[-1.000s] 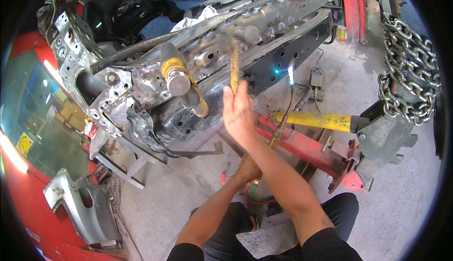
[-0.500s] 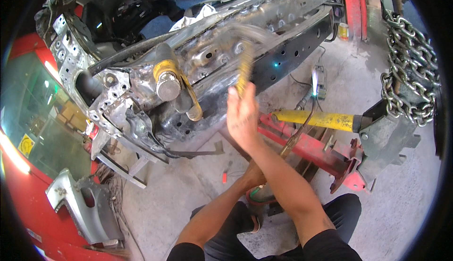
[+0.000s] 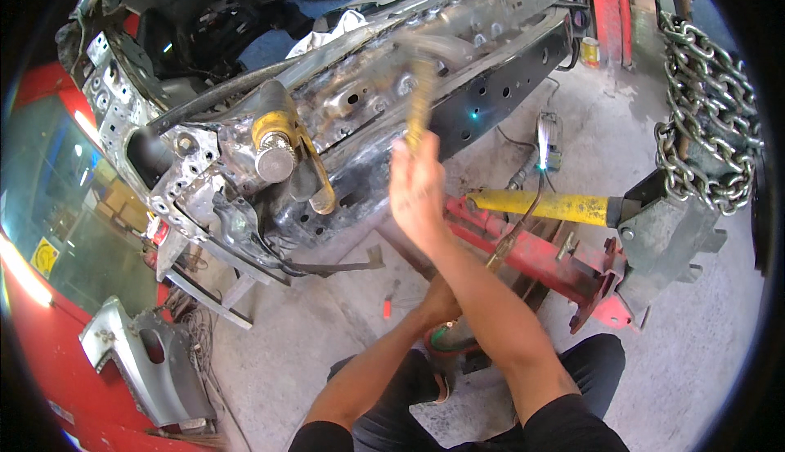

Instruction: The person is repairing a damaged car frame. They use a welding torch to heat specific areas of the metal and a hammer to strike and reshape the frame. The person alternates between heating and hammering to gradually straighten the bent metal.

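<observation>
My right hand (image 3: 419, 190) is closed around the yellow handle of a hammer (image 3: 420, 105); the hammer is smeared by motion, its head against or just over the bare metal sill of a car body (image 3: 360, 100). Crossing beneath my right forearm, my left hand (image 3: 441, 301) grips a gas torch (image 3: 517, 239), partly hidden by that forearm. The torch's thin bent tube points up and away to the right, with a bright flame at its tip. A yellow pulling clamp (image 3: 296, 154) with a round knurled end is fixed to the sill at the left.
A red and yellow pulling frame (image 3: 540, 207) lies to the right, beside heavy hanging chains (image 3: 711, 117). A silver fender (image 3: 159, 362) leans at the lower left by a red door (image 3: 82, 370). A red-handled tool (image 3: 388, 308) lies on the concrete floor (image 3: 319, 346).
My right hand and the blurred hammer have shifted slightly left. The torch flame stays nearly in place. The car body sits slightly further left in view.
</observation>
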Motion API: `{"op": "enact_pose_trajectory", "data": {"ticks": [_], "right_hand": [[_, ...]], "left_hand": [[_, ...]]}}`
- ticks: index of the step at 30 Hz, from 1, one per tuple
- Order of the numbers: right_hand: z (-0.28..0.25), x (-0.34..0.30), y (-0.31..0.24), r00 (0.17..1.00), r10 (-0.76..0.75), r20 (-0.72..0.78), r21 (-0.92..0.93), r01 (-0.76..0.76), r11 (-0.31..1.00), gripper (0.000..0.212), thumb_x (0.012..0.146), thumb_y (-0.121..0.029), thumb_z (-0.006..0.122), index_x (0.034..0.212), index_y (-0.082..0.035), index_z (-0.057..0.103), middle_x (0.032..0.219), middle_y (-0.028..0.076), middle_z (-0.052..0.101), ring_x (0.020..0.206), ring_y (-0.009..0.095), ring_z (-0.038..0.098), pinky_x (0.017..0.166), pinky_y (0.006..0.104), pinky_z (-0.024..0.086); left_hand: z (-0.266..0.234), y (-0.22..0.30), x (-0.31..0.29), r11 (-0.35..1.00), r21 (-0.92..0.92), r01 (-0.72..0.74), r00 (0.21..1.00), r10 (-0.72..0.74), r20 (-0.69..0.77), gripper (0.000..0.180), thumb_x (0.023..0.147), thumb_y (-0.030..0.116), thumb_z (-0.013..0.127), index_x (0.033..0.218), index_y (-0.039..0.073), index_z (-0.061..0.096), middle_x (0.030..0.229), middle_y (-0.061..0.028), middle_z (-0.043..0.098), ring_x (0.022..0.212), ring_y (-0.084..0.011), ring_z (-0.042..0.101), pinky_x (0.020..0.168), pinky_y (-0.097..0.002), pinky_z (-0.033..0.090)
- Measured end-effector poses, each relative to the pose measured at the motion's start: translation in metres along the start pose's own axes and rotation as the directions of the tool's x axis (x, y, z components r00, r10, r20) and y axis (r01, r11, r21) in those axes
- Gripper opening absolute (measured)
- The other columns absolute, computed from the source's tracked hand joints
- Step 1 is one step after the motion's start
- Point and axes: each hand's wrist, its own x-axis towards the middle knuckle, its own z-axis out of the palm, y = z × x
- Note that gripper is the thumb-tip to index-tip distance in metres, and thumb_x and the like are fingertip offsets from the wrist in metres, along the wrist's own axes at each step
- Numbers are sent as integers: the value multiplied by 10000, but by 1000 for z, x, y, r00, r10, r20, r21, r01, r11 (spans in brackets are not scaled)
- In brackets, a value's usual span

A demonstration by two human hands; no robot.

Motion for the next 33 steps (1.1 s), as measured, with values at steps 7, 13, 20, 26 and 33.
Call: {"op": "enact_pose_trajectory", "data": {"ticks": [7, 13, 20, 26, 33], "right_hand": [[-14, 9, 6, 998, 40, 53, 71, -44, 997, 271, 1086, -293, 486, 1007, -34, 472, 613, 62, 524, 502, 161, 522, 486, 347, 430], [-9, -17, -16, 994, 79, -80, 416, -38, 909, 257, 1093, -293, 460, 1050, -39, 471, 673, 34, 533, 527, 84, 504, 464, 262, 435], [-11, 11, -10, 981, 126, 149, 98, -142, 985, 262, 1066, -260, 514, 1021, -10, 452, 626, 200, 547, 555, 394, 589, 536, 479, 436], [-7, -17, -17, 997, 71, -26, 356, -57, 933, 291, 1082, -323, 491, 998, -45, 468, 644, 14, 527, 513, 97, 515, 457, 268, 432], [-2, 6, -6, 986, 105, 127, 131, -122, 984, 259, 1072, -256, 506, 1003, -12, 455, 661, 174, 569, 558, 313, 580, 529, 435, 439]], "left_hand": [[6, 8, 8, 998, 42, -50, 998, 51, -23, 338, 915, 279, 645, 1118, 9, 629, 1150, -207, 666, 1132, -418, 598, 940, -502, 467], [0, 0, -2, 997, -39, 67, 997, -66, 40, 313, 912, 268, 648, 1104, 21, 644, 1151, -208, 666, 1124, -415, 600, 946, -497, 465], [9, -1, 7, 989, 102, -106, 994, 109, -17, 356, 903, 297, 672, 1138, 31, 656, 1177, -209, 667, 1127, -406, 604, 962, -480, 465], [10, -9, -5, 1000, 2, -29, 1000, 29, -5, 356, 867, 255, 729, 1146, 44, 665, 1191, -190, 673, 1133, -395, 607, 973, -474, 463], [16, -4, 0, 999, 32, -25, 999, 26, -38, 351, 842, 231, 761, 1118, 36, 666, 1152, -189, 675, 1100, -374, 618, 954, -468, 462]]}}
